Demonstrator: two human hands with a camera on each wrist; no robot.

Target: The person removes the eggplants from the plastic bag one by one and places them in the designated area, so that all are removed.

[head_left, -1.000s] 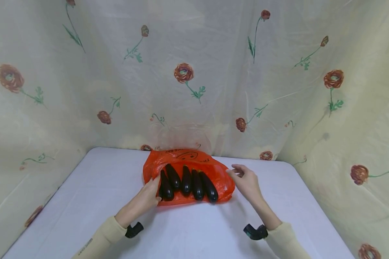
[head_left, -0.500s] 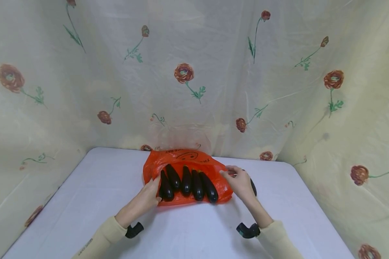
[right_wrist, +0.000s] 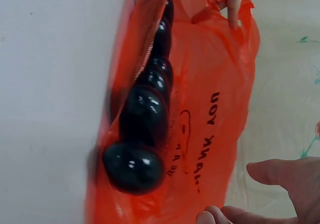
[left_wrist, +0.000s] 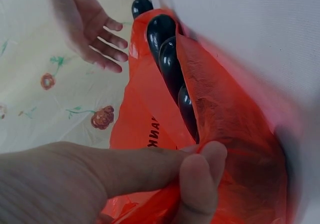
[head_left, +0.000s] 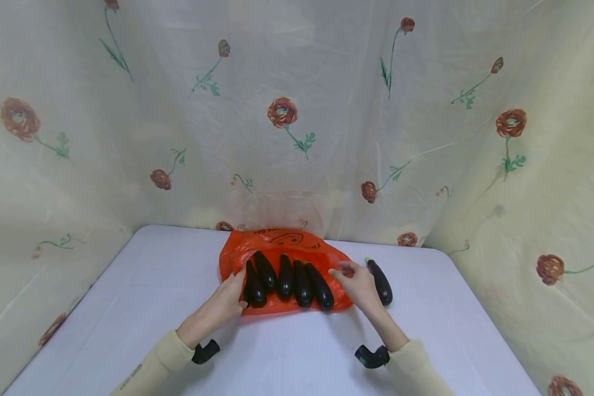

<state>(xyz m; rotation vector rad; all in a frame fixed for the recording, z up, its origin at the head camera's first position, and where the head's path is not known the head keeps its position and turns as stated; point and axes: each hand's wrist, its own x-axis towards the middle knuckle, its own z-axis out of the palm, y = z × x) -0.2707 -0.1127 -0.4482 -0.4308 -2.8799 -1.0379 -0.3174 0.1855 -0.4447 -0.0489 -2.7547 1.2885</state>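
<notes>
Right hand: empty, thumb spread from the fingers, over the right end of the red bag. Can't tell if the fingertips touch the film. Left hand: pinching the bag's edge between thumb and fingers (clearest in the left wrist view). Bag lies on its side on the white table, mouth toward the person. At least five aubergines sit side by side in it; rightmost aubergine is nearest the right hand. One loose aubergine lies on the table outside, just right of that hand.

My read: step in hand is left steadying the mouth, right working between bag and table. Next move probably calls for holding that pinch, then wrapping thumb and fingers fully around one smooth, slippery-looking body.
</notes>
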